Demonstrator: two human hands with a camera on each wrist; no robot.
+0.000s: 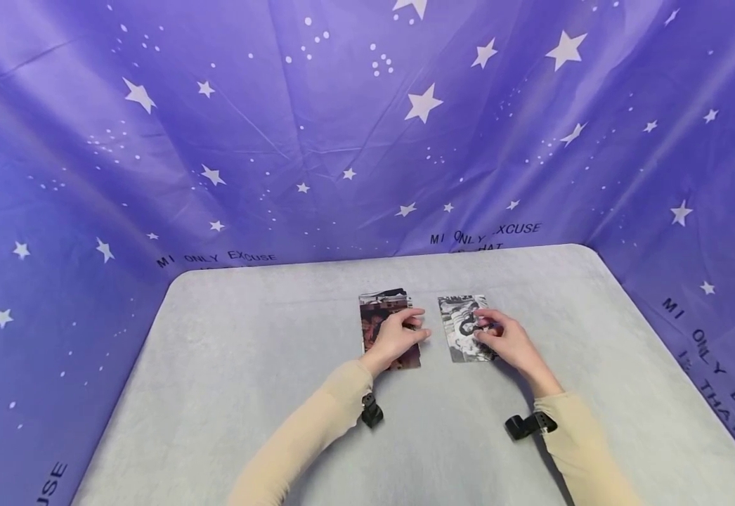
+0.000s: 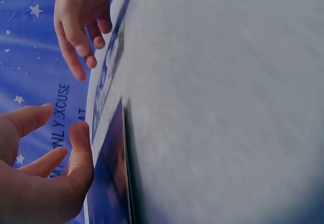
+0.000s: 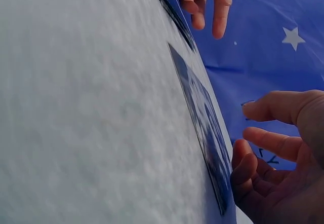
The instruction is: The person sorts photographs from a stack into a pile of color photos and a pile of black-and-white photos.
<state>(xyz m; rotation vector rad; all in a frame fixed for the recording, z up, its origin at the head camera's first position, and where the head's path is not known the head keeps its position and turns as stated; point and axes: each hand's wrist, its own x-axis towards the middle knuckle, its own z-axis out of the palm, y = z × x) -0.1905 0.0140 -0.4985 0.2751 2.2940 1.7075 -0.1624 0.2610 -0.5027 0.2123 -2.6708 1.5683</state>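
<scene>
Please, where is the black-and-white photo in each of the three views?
Head: black-and-white photo lies right of centre on the table, under the right hand.
Left wrist: a thin strip at upper left, below the right hand.
Right wrist: a dark edge-on strip at centre right.
Shared landmark: the grey table.

2 cards lie flat on the table [image 1: 228, 393], side by side near its middle, apart from each other. The left card [image 1: 374, 316] lies under the left hand [image 1: 395, 337], which covers its near right part. The right card [image 1: 459, 330] lies to its right, with the right hand [image 1: 506, 341] over its right edge. Both forearms reach in from the near edge, each with a wrist camera strapped beneath. The backdrop [image 1: 342, 126] stands behind the table and wraps round its left and right sides.
</scene>
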